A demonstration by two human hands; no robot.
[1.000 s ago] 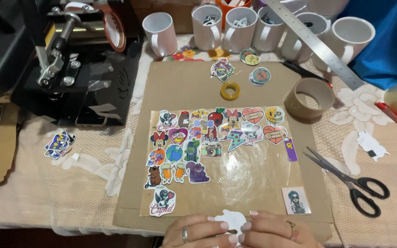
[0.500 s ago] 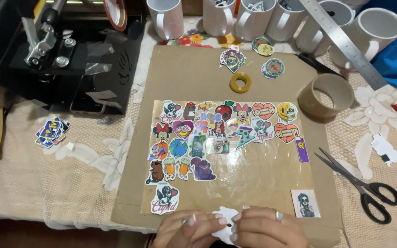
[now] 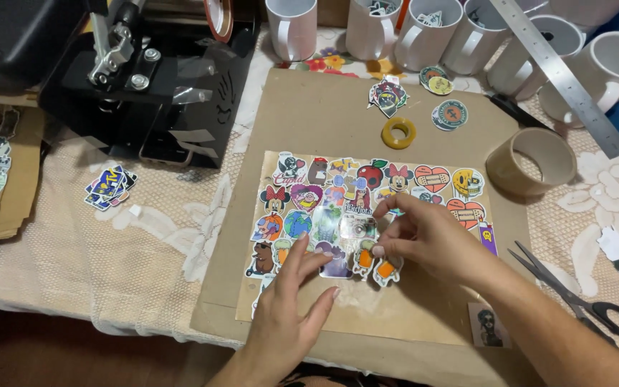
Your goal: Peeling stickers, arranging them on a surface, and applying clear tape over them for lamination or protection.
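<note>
- Head view, right hand (image 3: pixel 424 240): fingertips drawn together low on a small orange-and-white sticker (image 3: pixel 387 270), which lies directly under them at the bottom row of the sticker sheet (image 3: pixel 395 301). Whether they pinch it or just press it flat, cannot tell.
- Sticker's long axis runs roughly toward and away from the wrist, lower tip pointing at the bare clear film below the fingers.
- Left hand (image 3: pixel 291 304): fingers spread, palm down, flat on the sheet just left of the right fingertips; index tip near a purple sticker (image 3: pixel 337 265). Holds nothing.
- Right hand is the nearer one to the sticker; left sits beside it, apart from it.
- Well off to the right of the fingers: scissors (image 3: pixel 582 304). Beyond the fingers: yellow tape ring (image 3: pixel 399 132), brown tape roll (image 3: pixel 531 161).
</note>
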